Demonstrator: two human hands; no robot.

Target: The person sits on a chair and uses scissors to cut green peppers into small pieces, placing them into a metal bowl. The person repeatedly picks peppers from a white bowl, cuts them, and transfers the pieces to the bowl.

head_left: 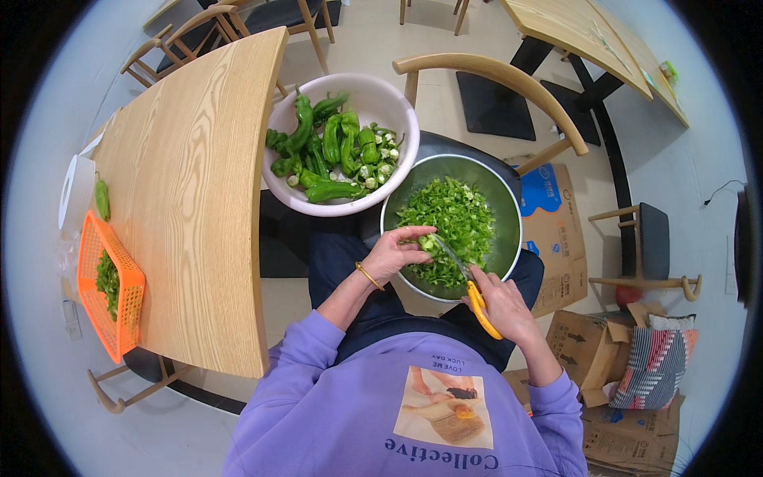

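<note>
Over a metal bowl (506, 230) of chopped green pepper (457, 211), my left hand (395, 253) pinches a short piece of green pepper (429, 242). In my right hand (502, 306) are scissors with yellow handles (480, 312). Their blades reach left to the pepper piece at my left fingertips. Whether the blades are parted I cannot tell. A pale pink basin (407, 119) stands just beyond my left hand, holding whole green peppers (330, 151) and several cut-off stem ends (381, 163).
A wooden table (191, 199) runs along my left, carrying an orange basket (131, 298) of greens and a single green pepper (102, 197). The bowl rests on a chair (509, 75) in front of me. Cardboard boxes (584, 346) and a patterned cushion (656, 366) lie to the right.
</note>
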